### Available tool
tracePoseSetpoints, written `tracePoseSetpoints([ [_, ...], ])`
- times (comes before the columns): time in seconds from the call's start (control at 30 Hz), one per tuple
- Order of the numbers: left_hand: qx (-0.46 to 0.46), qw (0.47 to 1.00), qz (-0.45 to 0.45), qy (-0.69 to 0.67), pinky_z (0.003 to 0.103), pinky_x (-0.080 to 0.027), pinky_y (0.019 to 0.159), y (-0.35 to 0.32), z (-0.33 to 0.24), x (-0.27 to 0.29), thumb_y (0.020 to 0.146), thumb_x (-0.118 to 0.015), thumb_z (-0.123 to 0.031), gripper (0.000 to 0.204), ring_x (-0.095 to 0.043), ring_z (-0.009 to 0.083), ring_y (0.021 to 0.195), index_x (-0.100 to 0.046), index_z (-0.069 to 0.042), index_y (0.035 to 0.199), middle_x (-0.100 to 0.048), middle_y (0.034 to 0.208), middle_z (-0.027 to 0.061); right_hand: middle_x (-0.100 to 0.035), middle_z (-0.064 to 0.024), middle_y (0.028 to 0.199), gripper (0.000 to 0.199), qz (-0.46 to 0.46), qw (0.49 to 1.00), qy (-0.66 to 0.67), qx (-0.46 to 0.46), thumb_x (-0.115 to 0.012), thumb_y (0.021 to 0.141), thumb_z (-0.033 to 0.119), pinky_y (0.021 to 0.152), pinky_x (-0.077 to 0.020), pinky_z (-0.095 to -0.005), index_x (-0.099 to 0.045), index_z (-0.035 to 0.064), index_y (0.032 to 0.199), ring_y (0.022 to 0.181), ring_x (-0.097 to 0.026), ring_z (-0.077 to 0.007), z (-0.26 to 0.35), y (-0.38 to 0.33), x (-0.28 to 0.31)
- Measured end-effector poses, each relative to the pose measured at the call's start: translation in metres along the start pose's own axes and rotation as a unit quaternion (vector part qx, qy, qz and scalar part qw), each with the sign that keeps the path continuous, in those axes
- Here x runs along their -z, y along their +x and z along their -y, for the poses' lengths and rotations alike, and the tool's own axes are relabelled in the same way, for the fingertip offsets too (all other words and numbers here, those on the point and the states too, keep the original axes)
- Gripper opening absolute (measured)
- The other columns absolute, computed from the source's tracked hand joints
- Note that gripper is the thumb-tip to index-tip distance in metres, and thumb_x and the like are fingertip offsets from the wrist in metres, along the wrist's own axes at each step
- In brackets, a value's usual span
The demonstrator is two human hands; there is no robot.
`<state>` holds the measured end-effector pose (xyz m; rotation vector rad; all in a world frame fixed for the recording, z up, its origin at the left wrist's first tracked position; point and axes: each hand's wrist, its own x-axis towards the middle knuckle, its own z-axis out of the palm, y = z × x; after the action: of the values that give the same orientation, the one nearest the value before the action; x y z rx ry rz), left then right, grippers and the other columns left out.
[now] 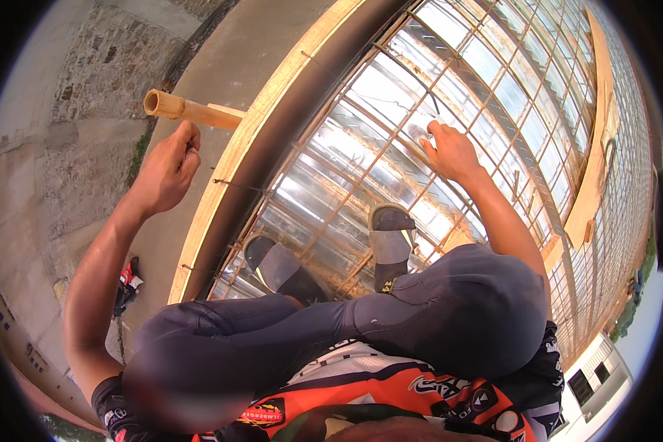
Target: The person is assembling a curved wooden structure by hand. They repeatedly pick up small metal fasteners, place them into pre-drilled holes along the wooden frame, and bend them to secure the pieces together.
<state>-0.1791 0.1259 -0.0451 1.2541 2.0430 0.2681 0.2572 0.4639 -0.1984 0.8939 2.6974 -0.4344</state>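
Note:
My right hand (453, 152) is held over the grid of rusty reinforcing bars (376, 151), its fingers curled together. By its fingertips there is a small pale, blurred shape (418, 132), and a short dark rod (435, 103) shows just beyond; whether I hold either is not clear. Out past the wooden edge board (221, 147), my left hand (171, 168) is closed with thumb against fingers. Anything inside it is hidden. A bamboo pole end (166, 104) juts out just above that hand. Below the grid lie shiny metal sheets (339, 140).
My shoes (392, 228) rest on the bars between my bent knees. Nails or wire ends (217, 181) stick out from the edge board. Beyond it is a drop to the ground (96, 162). Long planks (597, 162) lie on the mesh at right. A white building (597, 383) stands lower right.

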Motion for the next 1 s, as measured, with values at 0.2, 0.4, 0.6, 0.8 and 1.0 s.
tracePoseSetpoints([
  [0.2,-0.061,0.988,-0.130,0.062,0.043,-0.056,0.087,0.054,-0.031,-0.018,0.105,-0.061,-0.012,0.015,-0.069,0.0306,0.095,-0.060,0.000,0.112,-0.067,0.101,0.0147,-0.073,-0.0093,0.101,0.022,-0.286,0.948,0.027,0.140,-0.074,0.101,0.031,0.090,-0.0530,-0.0461,-0.070,0.0086,0.102,0.099,-0.069,-0.0301,0.064,0.033,0.020],
  [0.4,-0.129,0.977,-0.166,0.041,0.047,-0.057,0.097,0.152,-0.104,-0.143,0.105,-0.068,-0.020,0.023,-0.073,0.0353,0.106,-0.079,-0.003,0.118,-0.077,0.107,0.0156,-0.077,-0.0144,0.113,0.022,-0.088,0.990,0.028,0.110,-0.068,0.101,0.020,0.093,-0.0569,-0.0509,-0.073,0.0028,0.114,0.108,-0.073,-0.0345,0.102,0.119,-0.010],
  [0.6,0.074,0.953,-0.271,-0.116,0.045,-0.059,0.097,0.199,-0.109,-0.205,0.103,-0.072,-0.030,0.045,-0.078,0.0339,0.105,-0.076,0.001,0.136,-0.081,0.118,0.0185,-0.078,-0.0172,0.123,0.039,-0.035,0.973,0.226,0.011,-0.059,0.105,0.020,0.100,-0.0585,-0.0529,-0.076,0.0122,0.139,0.117,-0.074,-0.0394,0.108,0.126,-0.030],
  [0.8,0.142,0.928,-0.277,-0.205,0.042,-0.059,0.098,0.228,-0.098,-0.225,0.103,-0.073,-0.031,0.045,-0.080,0.0315,0.107,-0.076,-0.001,0.137,-0.083,0.115,0.0184,-0.079,-0.0202,0.123,0.042,0.041,0.977,0.203,0.045,-0.053,0.103,0.015,0.101,-0.0592,-0.0517,-0.081,0.0169,0.135,0.115,-0.075,-0.0405,0.092,0.144,-0.024],
  [1.0,0.199,0.874,-0.314,-0.313,0.039,-0.058,0.098,0.240,-0.113,-0.225,0.104,-0.074,-0.032,0.041,-0.081,0.0258,0.103,-0.079,-0.004,0.133,-0.085,0.107,0.0153,-0.079,-0.0213,0.126,0.043,-0.014,0.965,0.247,0.082,-0.053,0.104,0.015,0.103,-0.0577,-0.0520,-0.078,0.0114,0.138,0.117,-0.074,-0.0415,0.089,0.137,-0.031],
])
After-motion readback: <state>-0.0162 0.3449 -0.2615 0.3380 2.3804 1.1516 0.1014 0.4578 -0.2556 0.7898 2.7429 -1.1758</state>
